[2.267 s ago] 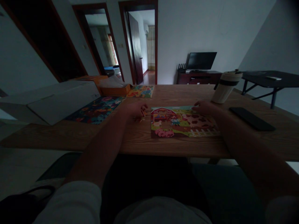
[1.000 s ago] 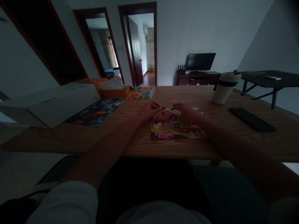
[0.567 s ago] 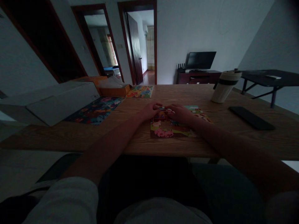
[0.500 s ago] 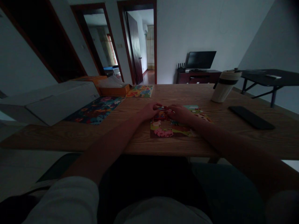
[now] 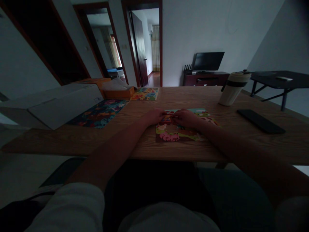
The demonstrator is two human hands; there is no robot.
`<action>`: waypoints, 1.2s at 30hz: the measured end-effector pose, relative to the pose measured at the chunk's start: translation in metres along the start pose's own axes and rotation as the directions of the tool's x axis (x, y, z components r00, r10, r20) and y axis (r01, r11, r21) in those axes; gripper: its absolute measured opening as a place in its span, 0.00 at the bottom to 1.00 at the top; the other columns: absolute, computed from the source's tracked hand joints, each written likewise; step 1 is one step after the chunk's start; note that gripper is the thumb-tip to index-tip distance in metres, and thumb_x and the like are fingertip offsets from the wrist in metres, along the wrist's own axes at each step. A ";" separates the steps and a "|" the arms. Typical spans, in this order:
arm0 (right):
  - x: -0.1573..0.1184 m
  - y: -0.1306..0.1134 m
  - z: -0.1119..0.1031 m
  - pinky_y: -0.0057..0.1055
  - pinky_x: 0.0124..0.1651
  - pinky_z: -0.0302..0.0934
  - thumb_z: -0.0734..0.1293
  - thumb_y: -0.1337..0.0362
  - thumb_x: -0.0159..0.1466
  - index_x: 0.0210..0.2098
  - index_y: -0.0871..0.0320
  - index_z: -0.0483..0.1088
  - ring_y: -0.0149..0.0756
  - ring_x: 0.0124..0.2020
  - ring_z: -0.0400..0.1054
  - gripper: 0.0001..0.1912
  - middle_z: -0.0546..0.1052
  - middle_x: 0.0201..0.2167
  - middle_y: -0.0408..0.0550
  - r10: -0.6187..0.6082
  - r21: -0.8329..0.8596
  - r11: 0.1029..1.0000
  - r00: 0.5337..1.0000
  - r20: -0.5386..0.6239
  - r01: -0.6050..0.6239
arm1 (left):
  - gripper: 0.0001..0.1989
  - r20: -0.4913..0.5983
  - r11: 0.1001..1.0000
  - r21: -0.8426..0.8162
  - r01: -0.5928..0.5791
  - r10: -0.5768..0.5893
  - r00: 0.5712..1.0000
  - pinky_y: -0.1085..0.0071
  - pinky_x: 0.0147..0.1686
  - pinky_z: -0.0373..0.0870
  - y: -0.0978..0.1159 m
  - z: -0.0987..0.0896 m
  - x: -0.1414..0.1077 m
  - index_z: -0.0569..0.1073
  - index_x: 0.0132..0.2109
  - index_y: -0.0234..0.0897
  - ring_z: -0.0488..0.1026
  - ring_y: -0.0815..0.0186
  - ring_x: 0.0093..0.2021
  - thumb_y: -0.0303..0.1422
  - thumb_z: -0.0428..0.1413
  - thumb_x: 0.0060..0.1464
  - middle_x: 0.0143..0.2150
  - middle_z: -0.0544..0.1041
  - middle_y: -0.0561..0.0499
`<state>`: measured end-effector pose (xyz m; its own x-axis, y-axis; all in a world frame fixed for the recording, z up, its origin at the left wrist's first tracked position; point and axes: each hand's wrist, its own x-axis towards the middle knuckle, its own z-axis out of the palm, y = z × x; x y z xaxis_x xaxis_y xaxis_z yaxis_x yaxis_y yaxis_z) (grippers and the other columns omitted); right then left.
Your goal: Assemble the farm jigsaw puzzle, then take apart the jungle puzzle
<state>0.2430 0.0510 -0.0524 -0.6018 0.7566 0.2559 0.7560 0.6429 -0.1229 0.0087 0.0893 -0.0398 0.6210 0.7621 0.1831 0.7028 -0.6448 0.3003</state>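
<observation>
A colourful jigsaw puzzle (image 5: 169, 138) with farm animals lies flat on the wooden table in front of me. My left hand (image 5: 154, 116) rests at its left edge, fingers bent and close together over the red part of the picture. What those fingers hold, if anything, is hidden. Over the middle of the puzzle, my right hand (image 5: 185, 118) has thumb and fingertips pinched at what looks like a small puzzle piece (image 5: 171, 118), close to the left fingertips. Dim light makes the piece hard to make out. My right forearm covers part of the puzzle's right side.
On the left stand a long white box (image 5: 65, 104) and an orange box (image 5: 119, 92). A dark picture sheet (image 5: 101, 114) and a yellow one (image 5: 146, 94) lie beside them. To the right are a cream tumbler (image 5: 233, 90) and a flat black object (image 5: 260, 120) on the table (image 5: 137, 151).
The right fingers have drawn into a tighter pinch and shifted slightly left. The left fingers have lowered onto the puzzle. The red-and-white patch between the hands now shows less.
</observation>
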 end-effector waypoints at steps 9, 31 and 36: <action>-0.003 -0.005 -0.004 0.34 0.47 0.66 0.64 0.67 0.67 0.46 0.54 0.81 0.40 0.40 0.75 0.14 0.83 0.43 0.49 0.052 0.110 0.993 0.999 -0.013 -0.050 | 0.19 -0.066 0.991 0.126 -0.054 0.063 0.996 0.62 0.50 0.70 0.002 0.002 -0.001 0.79 0.58 0.39 0.77 0.53 0.49 0.30 0.52 0.64 0.49 0.82 0.41; -0.007 -0.006 -0.006 0.35 0.53 0.65 0.65 0.63 0.68 0.47 0.55 0.81 0.41 0.45 0.74 0.14 0.82 0.46 0.52 -0.021 0.146 0.989 0.999 -0.046 0.027 | 0.17 0.082 0.966 0.146 -0.215 0.205 0.975 0.67 0.57 0.67 0.002 -0.003 -0.003 0.83 0.52 0.43 0.77 0.60 0.50 0.30 0.52 0.62 0.53 0.82 0.47; -0.008 -0.010 -0.010 0.38 0.52 0.64 0.65 0.59 0.69 0.50 0.53 0.80 0.43 0.44 0.74 0.15 0.82 0.44 0.51 0.044 0.158 0.986 0.998 0.035 -0.049 | 0.17 0.128 0.968 0.096 -0.230 0.217 0.968 0.68 0.51 0.68 0.003 -0.003 -0.003 0.82 0.53 0.42 0.78 0.61 0.45 0.33 0.51 0.64 0.50 0.83 0.47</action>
<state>0.2428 0.0376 -0.0438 -0.5768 0.7877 0.2163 0.7343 0.6160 -0.2852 0.0078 0.0856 -0.0367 0.7979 0.5901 0.1230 0.5711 -0.8053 0.1591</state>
